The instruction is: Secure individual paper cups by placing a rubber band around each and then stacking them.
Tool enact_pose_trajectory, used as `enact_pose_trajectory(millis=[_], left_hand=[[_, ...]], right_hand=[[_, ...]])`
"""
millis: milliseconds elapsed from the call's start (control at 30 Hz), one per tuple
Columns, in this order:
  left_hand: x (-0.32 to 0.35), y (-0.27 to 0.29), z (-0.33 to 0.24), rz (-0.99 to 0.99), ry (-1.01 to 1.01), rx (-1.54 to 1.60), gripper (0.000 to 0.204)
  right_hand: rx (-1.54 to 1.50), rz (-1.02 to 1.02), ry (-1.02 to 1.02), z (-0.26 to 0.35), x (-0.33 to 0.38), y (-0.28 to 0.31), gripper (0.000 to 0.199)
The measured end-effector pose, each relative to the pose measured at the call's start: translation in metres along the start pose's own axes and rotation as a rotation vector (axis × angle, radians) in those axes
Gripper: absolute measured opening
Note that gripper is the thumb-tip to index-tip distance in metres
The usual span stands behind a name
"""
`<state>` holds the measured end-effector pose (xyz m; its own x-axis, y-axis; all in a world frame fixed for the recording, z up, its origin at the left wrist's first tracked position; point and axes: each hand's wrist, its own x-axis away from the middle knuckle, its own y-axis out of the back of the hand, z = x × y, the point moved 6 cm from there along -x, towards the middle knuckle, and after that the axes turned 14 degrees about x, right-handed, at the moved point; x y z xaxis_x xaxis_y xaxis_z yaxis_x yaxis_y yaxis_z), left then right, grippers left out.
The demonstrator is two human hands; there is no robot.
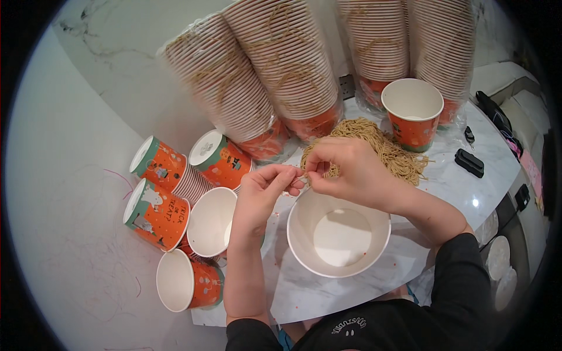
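My left hand (264,188) and my right hand (345,169) meet above the far rim of a large white paper bucket (336,237), which stands upright on the marble table. Both pinch the same tan string loop (300,178) at the fingertips. Just behind my right hand lies a pile of tan string loops (383,143). The bucket's inside shows nothing but its white bottom.
Several orange paper cups (170,213) lie on their sides left of the bucket. One orange cup (413,114) stands upright at the back right. Tall sleeves of stacked cups in plastic (269,70) lean at the back. Small black objects (469,162) lie on the table's right part.
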<state>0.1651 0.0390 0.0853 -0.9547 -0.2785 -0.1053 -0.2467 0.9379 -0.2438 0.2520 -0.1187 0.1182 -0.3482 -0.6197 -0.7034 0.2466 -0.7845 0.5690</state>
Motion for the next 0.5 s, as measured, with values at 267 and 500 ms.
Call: enact_pose_trajectory(millis=[267, 500], left_hand=[[0.0010, 0.0001, 0.0053, 0.065, 0.084, 0.020, 0.018], [0.0034, -0.0014, 0.0004, 0.012, 0.040, 0.033, 0.010]], right_hand=[[0.057, -0.027, 0.104, 0.0062, 0.0002, -0.0011, 0.015], [0.009, 0.095, 0.008, 0.0001, 0.0006, -0.0059, 0.015]])
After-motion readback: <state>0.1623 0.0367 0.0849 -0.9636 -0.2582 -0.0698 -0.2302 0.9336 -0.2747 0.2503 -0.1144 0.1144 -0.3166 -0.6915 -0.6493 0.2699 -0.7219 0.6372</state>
